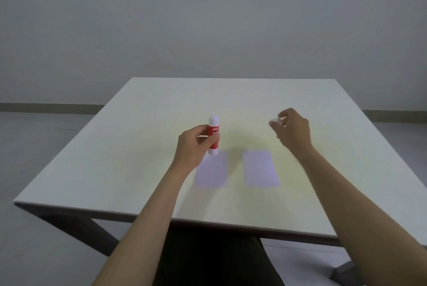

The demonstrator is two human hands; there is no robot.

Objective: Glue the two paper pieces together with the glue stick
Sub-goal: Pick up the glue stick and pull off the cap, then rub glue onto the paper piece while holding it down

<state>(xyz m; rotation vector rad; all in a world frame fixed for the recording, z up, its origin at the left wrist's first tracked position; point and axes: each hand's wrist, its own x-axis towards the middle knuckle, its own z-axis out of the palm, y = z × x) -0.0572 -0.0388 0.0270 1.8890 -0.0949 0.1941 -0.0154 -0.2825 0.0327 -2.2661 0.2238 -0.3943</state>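
While it stood upright in the left hand [196,144], the glue stick [213,134] hung just above the far edge of the left paper piece [212,171]; light and rigid, it looked best gripped around its red barrel. Only "GLUE" could be partly read on the label. Across the white surface [138,147], the right hand [292,130] pinched what appeared to be the cap [275,121], beyond the right paper piece [261,167], thin and easily creased
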